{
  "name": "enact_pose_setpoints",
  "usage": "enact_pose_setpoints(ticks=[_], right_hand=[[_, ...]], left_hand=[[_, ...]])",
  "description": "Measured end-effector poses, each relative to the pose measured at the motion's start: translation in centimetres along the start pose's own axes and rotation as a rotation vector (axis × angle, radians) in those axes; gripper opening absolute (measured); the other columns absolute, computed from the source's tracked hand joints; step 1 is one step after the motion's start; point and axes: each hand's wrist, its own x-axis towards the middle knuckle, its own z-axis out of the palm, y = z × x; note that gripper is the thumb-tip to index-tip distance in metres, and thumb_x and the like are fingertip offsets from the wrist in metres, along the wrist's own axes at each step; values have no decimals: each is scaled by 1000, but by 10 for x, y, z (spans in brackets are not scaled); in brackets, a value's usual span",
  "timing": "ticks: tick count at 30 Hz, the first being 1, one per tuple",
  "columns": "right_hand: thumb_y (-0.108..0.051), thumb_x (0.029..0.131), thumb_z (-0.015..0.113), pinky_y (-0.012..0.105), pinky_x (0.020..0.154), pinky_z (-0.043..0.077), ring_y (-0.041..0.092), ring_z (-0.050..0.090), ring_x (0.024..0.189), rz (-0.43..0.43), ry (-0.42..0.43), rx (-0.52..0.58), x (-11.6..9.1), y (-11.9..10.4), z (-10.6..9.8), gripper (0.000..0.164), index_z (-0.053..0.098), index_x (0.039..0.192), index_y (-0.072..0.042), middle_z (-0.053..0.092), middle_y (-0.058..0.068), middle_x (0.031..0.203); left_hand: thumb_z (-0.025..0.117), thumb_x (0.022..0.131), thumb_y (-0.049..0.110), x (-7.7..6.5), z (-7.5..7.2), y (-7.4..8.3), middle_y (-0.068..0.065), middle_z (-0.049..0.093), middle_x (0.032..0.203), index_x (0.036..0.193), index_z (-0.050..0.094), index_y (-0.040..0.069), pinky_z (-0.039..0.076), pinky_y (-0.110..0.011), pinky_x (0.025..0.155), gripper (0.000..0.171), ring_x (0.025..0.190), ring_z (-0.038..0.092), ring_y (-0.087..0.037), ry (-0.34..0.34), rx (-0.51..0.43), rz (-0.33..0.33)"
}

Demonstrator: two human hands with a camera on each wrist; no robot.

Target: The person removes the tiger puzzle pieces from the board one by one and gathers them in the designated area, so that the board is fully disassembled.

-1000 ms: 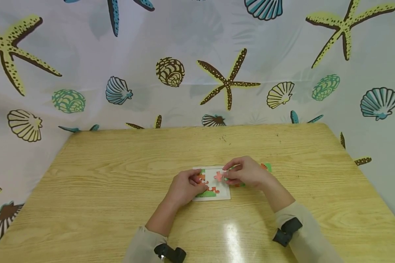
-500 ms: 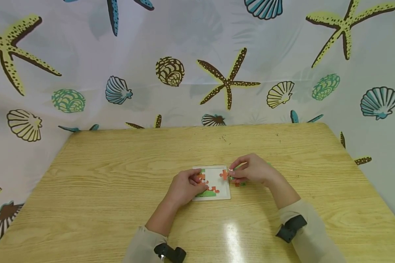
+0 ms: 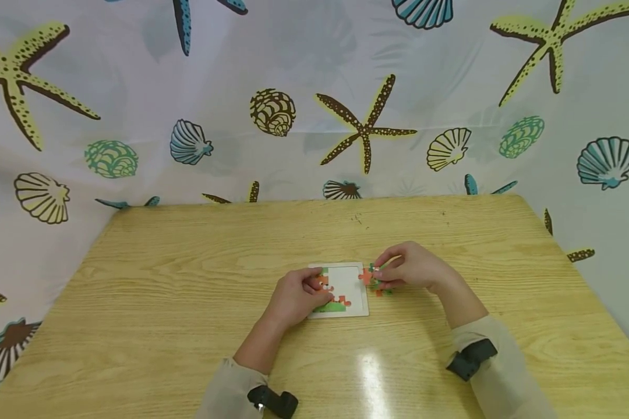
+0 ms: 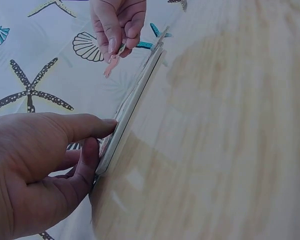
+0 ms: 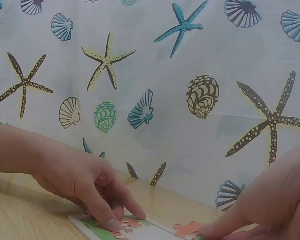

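Note:
A white-framed jigsaw puzzle board [image 3: 348,284] lies on the table, with an orange animal face [image 3: 322,281] and a green strip [image 3: 331,306] filled in along its left and lower parts. My left hand [image 3: 292,299] holds the board by its left side, thumb and fingers curled at the edge. Just past the board's right rim, my right hand [image 3: 411,269] pinches an orange puzzle piece [image 3: 366,276] between thumb and fingertips. In the left wrist view that piece [image 4: 110,66] hangs tilted from the fingertips. Loose puzzle pieces [image 3: 382,292] lie below the right hand, partly hidden by it.
The wooden table [image 3: 188,279] extends around the board on every side. Behind it hangs a white cloth [image 3: 293,58] printed with starfish and shells. Each sleeved wrist wears a black camera mount, such as the right mount [image 3: 472,358].
My right hand has moved right with the orange piece, from over the board's bare area to just beyond its right rim. The left hand has stayed on the board.

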Motion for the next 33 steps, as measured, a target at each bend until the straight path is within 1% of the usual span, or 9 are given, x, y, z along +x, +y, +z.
enact_pose_setpoints(ticks=[4, 9, 12, 15, 19, 24, 33], right_hand=[[-1, 99, 69, 37, 81, 61, 18, 72, 81, -1, -2, -4, -2, 0, -4, 24, 64, 119, 11, 73, 17, 100], [-2, 98, 70, 31, 76, 61, 16, 71, 76, 10, 4, -13, -3, 0, -7, 23, 64, 116, 11, 72, 12, 92], [-1, 98, 70, 30, 75, 60, 14, 70, 75, 15, 0, -29, -3, 1, -9, 22, 64, 115, 12, 71, 11, 88], [-1, 99, 69, 31, 76, 61, 14, 71, 76, 20, -4, -42, -5, 0, -10, 22, 63, 115, 13, 70, 12, 89], [-1, 99, 69, 31, 76, 61, 15, 71, 76, 39, 13, -40, -6, -1, -10, 23, 63, 116, 13, 69, 13, 91], [-1, 99, 68, 31, 75, 61, 15, 70, 74, 47, 36, -71, -8, -2, -13, 22, 63, 116, 13, 66, 12, 89], [1, 98, 69, 31, 77, 61, 14, 69, 74, 73, 37, -109, -12, -1, -18, 19, 63, 113, 12, 63, 11, 89]], left_hand=[[83, 88, 10, 0, 0, 0, -5, 63, 93, 139, 63, -2, 49, -29, 71, 56, 78, 56, -16, 2, 3, 1], [83, 88, 10, -1, 0, -1, -5, 63, 93, 139, 63, -3, 49, -29, 71, 56, 77, 56, -15, 2, -1, 9], [83, 88, 10, -1, 1, 0, -5, 63, 93, 139, 63, -3, 49, -29, 71, 56, 77, 56, -15, 0, -4, 7], [83, 88, 10, 0, 1, 1, -5, 63, 93, 139, 63, -2, 49, -29, 71, 56, 78, 56, -16, -4, -6, -6], [84, 88, 11, 0, 1, 1, -5, 63, 94, 139, 64, -2, 48, -29, 72, 56, 79, 55, -16, -2, -4, -19], [84, 88, 11, 2, 1, 0, -6, 64, 95, 139, 64, -1, 49, -27, 72, 57, 80, 56, -17, 2, -2, -23], [84, 88, 11, 2, 2, -1, -6, 64, 96, 139, 64, -1, 48, -28, 71, 57, 81, 56, -17, 4, 4, -28]])
